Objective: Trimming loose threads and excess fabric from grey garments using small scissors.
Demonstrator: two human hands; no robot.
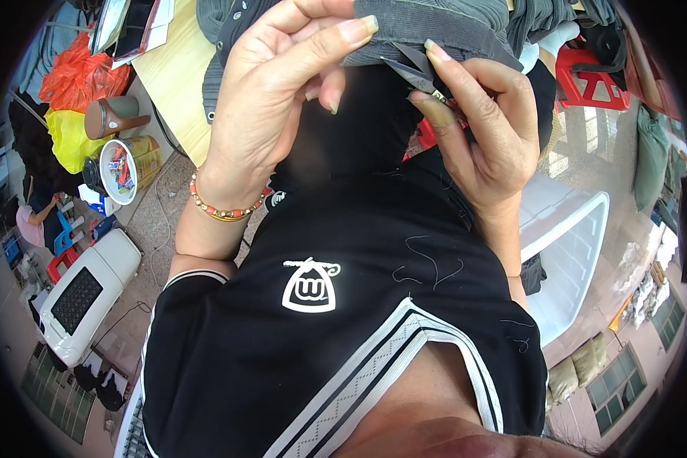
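A dark grey knitted garment (443,27) with a band along its edge is bunched at the top, over the table's edge and my lap. My left hand (271,91) is at its left part, thumb tip lying over the band and index finger meeting the cloth edge, seemingly pinching it. The other left fingers curl below. In my right hand (485,126) are small thread snips (416,72), held between thumb and index finger. Their two pointed blades stand apart, pointing left, just below the band. Loose threads (427,263) cling to my black shirt.
A pale wooden table (172,69) lies at upper left. Beside it are a brown cup (114,117), a tub of small wrapped pieces (120,172), and red (84,72) and yellow bags (69,137). A clear plastic bin (580,252) and red stool (591,84) stand right.
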